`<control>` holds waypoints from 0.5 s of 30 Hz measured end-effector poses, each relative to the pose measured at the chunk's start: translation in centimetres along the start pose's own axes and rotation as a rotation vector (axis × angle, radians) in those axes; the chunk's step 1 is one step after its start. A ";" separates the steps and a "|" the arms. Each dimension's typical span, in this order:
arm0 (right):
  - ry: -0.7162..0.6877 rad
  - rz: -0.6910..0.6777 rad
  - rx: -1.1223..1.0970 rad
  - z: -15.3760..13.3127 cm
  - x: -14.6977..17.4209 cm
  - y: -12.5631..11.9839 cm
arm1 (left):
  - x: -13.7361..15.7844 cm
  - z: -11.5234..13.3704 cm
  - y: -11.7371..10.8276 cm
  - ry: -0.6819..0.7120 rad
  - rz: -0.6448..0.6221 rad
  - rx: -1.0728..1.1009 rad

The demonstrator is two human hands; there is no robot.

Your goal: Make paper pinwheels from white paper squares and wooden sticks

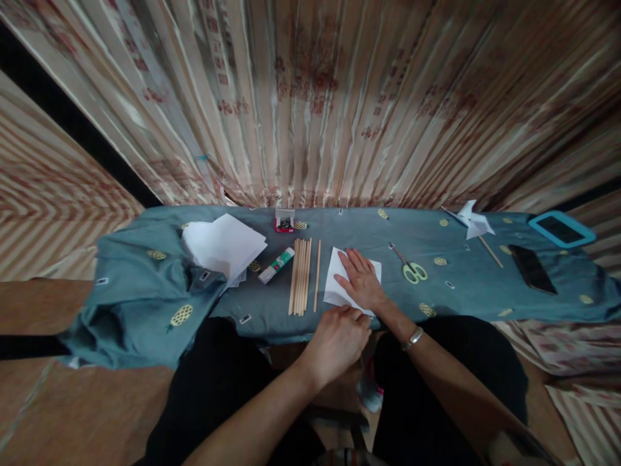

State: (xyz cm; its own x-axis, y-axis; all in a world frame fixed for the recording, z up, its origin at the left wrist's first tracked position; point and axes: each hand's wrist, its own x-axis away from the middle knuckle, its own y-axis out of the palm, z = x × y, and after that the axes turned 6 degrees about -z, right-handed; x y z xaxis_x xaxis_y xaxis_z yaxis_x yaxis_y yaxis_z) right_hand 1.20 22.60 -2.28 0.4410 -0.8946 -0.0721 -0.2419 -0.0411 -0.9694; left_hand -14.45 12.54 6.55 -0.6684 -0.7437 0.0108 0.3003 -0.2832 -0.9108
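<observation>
Presently | white paper (pixel 334 292): on table (pixel 470 288), between lone wooden stick (pixel 317 276) and scissors (pixel 406 263) | right hand (pixel 361 281) flat across it, fingers spread | left hand (pixel 339 340) curled at near edge, grip unclear | risk: uneven pressure could skew it

Head-worn view; forward and down

on the counter (pixel 422 233), left to right, lie papers (pixel 223 246), a glue stick (pixel 277 265) with a box (pixel 284 223) on its far side, sticks (pixel 301 278), a sheet (pixel 334 285) under the right hand (pixel 361 281), scissors (pixel 406 263), a pinwheel (pixel 476 223), and a phone (pixel 532 268) nearer than a tablet (pixel 561 229).
</observation>
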 end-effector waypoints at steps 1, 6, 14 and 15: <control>-0.001 0.017 -0.030 0.1 0.0 0.0 | -0.1 -0.1 -0.1 -0.001 0.013 0.001; 0.064 0.073 -0.279 1.1 -0.5 -0.6 | 0.1 0.0 0.1 -0.010 -0.005 0.019; 0.102 0.051 -0.806 -5.7 -1.1 -8.4 | 0.3 0.4 2.8 0.085 -0.107 0.079; 0.035 -0.062 -0.928 -7.9 -0.5 -10.0 | 0.4 0.6 3.1 0.099 -0.097 0.103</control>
State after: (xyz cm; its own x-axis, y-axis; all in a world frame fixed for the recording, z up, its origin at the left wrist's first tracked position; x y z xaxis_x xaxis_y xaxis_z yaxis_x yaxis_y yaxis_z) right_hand -3.39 19.96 9.32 0.4534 -0.8913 -0.0047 -0.8198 -0.4150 -0.3946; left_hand -13.35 11.04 3.99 -0.7599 -0.6480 0.0517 0.2957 -0.4153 -0.8603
